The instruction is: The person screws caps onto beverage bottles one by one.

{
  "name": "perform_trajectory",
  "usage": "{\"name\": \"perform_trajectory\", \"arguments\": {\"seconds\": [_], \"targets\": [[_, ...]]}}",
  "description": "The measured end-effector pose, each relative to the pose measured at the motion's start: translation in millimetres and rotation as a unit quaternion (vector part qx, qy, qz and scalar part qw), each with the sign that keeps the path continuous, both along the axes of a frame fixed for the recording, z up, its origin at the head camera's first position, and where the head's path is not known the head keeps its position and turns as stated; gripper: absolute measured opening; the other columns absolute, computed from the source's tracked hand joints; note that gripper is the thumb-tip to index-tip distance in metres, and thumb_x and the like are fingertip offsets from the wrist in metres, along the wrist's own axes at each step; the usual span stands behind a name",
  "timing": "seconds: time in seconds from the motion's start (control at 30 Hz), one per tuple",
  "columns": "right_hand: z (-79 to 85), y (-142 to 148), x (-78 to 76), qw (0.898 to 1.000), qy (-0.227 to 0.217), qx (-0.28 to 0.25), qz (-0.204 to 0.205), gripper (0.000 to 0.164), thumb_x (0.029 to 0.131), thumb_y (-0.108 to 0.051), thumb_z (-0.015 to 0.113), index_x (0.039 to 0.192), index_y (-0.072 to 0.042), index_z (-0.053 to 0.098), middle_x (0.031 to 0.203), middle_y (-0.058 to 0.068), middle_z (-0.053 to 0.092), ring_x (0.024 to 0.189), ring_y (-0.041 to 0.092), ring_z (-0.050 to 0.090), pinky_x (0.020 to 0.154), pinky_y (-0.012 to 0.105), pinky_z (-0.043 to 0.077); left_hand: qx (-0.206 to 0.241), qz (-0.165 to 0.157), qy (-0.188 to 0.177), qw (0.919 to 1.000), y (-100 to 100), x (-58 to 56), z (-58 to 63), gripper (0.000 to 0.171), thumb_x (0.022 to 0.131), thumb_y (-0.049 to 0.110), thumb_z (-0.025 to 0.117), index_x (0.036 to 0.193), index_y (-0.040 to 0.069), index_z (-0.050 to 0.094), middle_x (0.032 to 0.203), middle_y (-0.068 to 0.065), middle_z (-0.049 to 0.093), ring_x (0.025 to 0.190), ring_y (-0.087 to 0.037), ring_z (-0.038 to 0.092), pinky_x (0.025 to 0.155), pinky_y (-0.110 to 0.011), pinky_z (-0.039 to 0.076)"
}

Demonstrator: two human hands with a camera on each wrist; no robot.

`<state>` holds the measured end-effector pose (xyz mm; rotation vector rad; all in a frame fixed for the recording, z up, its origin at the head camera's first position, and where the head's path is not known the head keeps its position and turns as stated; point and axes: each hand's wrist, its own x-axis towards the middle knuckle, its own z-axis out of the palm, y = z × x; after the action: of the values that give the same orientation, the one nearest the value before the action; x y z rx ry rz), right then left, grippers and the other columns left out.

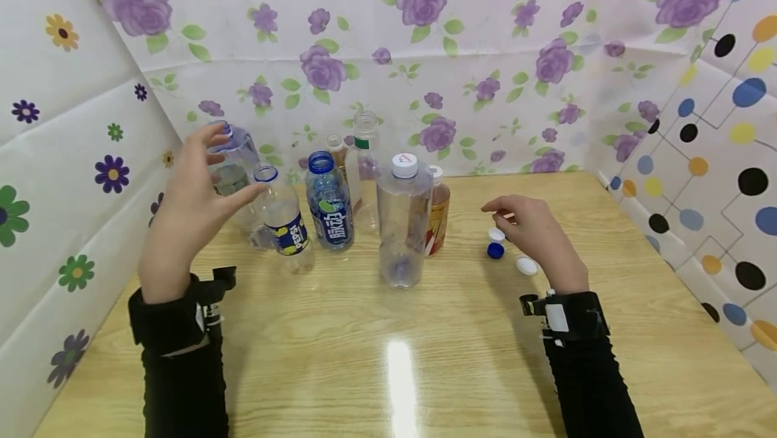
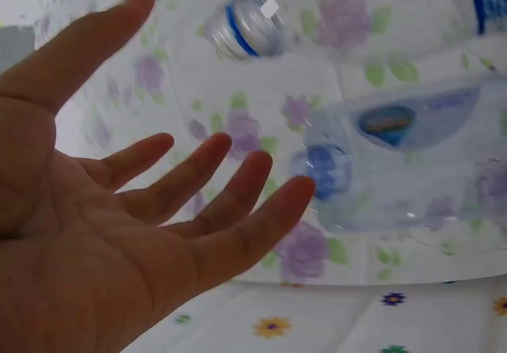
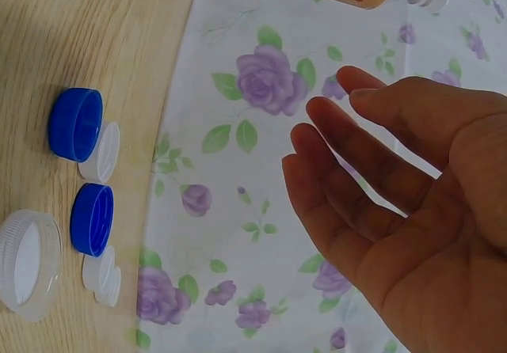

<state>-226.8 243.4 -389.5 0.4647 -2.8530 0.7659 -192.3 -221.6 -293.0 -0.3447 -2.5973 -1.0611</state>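
My left hand (image 1: 194,205) is raised at the left, thumb and fingers spread with nothing between them. In the head view its thumb tip overlaps the neck of a clear plastic bottle (image 1: 285,212) with a blue and yellow Pepsi label. Behind the fingers a large clear bottle (image 1: 233,178) is partly hidden. My right hand (image 1: 534,225) hovers over the table's right side, fingers loosely bent and holding nothing. Close below it lie a blue bottle cap (image 1: 495,250) and a white cap (image 1: 527,266). More caps, including another blue cap (image 3: 92,219), show in the right wrist view.
A tall clear bottle with a white cap (image 1: 405,165) stands mid-table, partly covering an orange-labelled bottle (image 1: 438,219). Left of it are a blue-labelled bottle (image 1: 330,205) without a cap and a clear bottle with a green band (image 1: 364,154). Flowered sheeting (image 1: 461,80) hangs behind.
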Motion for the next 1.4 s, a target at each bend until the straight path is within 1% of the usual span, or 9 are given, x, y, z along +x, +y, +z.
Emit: {"name": "perform_trajectory", "arguments": {"seconds": [0.1,0.23,0.37,0.6,0.9,1.03,1.17,1.23,1.4], "targets": [[-0.3,1,-0.1,1.000,-0.005,0.000,0.004,0.027,0.102,-0.004,0.057,0.124,-0.007,0.071,0.125,0.017,0.068,0.104,0.038,0.069,0.088,0.050,0.059,0.007,-0.021,-0.058,0.9981,-13,-8.9,-4.2,0.107,0.090,0.022,0.081,0.162,0.008,0.003,0.159,-0.027,0.027,0.138,-0.054,0.035,0.108,-0.069,0.038],[-1.8,1,0.4,1.000,-0.009,-0.003,0.004,0.027,0.102,-0.004,0.057,0.125,-0.007,0.071,0.125,0.017,0.068,0.102,0.037,0.070,0.088,0.050,0.060,0.004,-0.055,-0.138,0.9888,-16,-19.7,-10.5,0.113,0.091,0.032,0.079,0.162,0.011,-0.007,0.162,-0.027,0.022,0.143,-0.052,0.030,0.110,-0.069,0.036],[-2.4,0,1.3,1.000,-0.010,-0.001,0.005,0.026,0.102,-0.004,0.058,0.125,-0.007,0.071,0.125,0.018,0.068,0.102,0.037,0.070,0.087,0.049,0.060,0.001,-0.061,-0.176,0.9824,-16,-25.4,-16.1,0.113,0.093,0.034,0.077,0.162,0.009,-0.008,0.163,-0.028,0.022,0.144,-0.050,0.030,0.111,-0.068,0.037],[0.7,-1,2.0,1.000,-0.011,0.005,0.010,0.027,0.102,-0.004,0.057,0.126,-0.007,0.070,0.126,0.018,0.067,0.102,0.038,0.070,0.087,0.050,0.060,0.002,-0.075,-0.202,0.9765,-16,-27.0,-19.3,0.107,0.094,0.035,0.075,0.162,0.006,-0.002,0.161,-0.030,0.021,0.144,-0.049,0.031,0.112,-0.066,0.037],[2.8,0,2.4,1.000,-0.018,0.006,0.013,0.028,0.102,-0.002,0.058,0.127,-0.006,0.070,0.128,0.019,0.066,0.110,0.038,0.067,0.091,0.051,0.059,-0.006,-0.084,-0.252,0.9642,-11,-28.2,-19.7,0.105,0.098,0.036,0.070,0.161,0.001,-0.006,0.156,-0.035,0.027,0.142,-0.050,0.033,0.110,-0.064,0.041],[2.7,0,2.7,1.000,-0.019,0.007,0.014,0.028,0.102,-0.002,0.058,0.127,-0.005,0.069,0.128,0.019,0.066,0.110,0.039,0.067,0.091,0.051,0.059,-0.021,-0.081,-0.252,0.9641,-8,-29.9,-20.3,0.088,0.099,0.037,0.069,0.157,-0.003,0.016,0.154,-0.034,0.034,0.139,-0.050,0.038,0.108,-0.064,0.043],[3.4,1,3.2,1.000,-0.017,0.006,0.015,0.028,0.102,-0.002,0.058,0.127,-0.005,0.070,0.128,0.019,0.066,0.111,0.039,0.066,0.091,0.051,0.059,-0.040,-0.078,-0.239,0.9671,-7,-31.0,-20.5,0.067,0.099,0.038,0.069,0.138,-0.005,0.035,0.150,-0.033,0.040,0.135,-0.050,0.043,0.105,-0.063,0.046],[3.6,1,3.3,1.000,-0.018,0.007,0.015,0.028,0.102,-0.002,0.057,0.127,-0.005,0.069,0.129,0.020,0.065,0.111,0.039,0.066,0.092,0.051,0.058,-0.037,-0.076,-0.240,0.9671,-8,-30.5,-20.5,0.066,0.099,0.038,0.069,0.136,-0.005,0.035,0.149,-0.033,0.040,0.135,-0.050,0.043,0.104,-0.063,0.047],[3.8,0,2.8,1.000,-0.020,0.010,0.016,0.028,0.102,-0.002,0.056,0.128,-0.004,0.069,0.130,0.020,0.065,0.112,0.039,0.065,0.092,0.051,0.058,-0.031,-0.077,-0.247,0.9655,-8,-27.7,-18.4,0.078,0.100,0.036,0.068,0.152,-0.004,0.025,0.150,-0.034,0.039,0.136,-0.050,0.041,0.104,-0.063,0.047]]}}
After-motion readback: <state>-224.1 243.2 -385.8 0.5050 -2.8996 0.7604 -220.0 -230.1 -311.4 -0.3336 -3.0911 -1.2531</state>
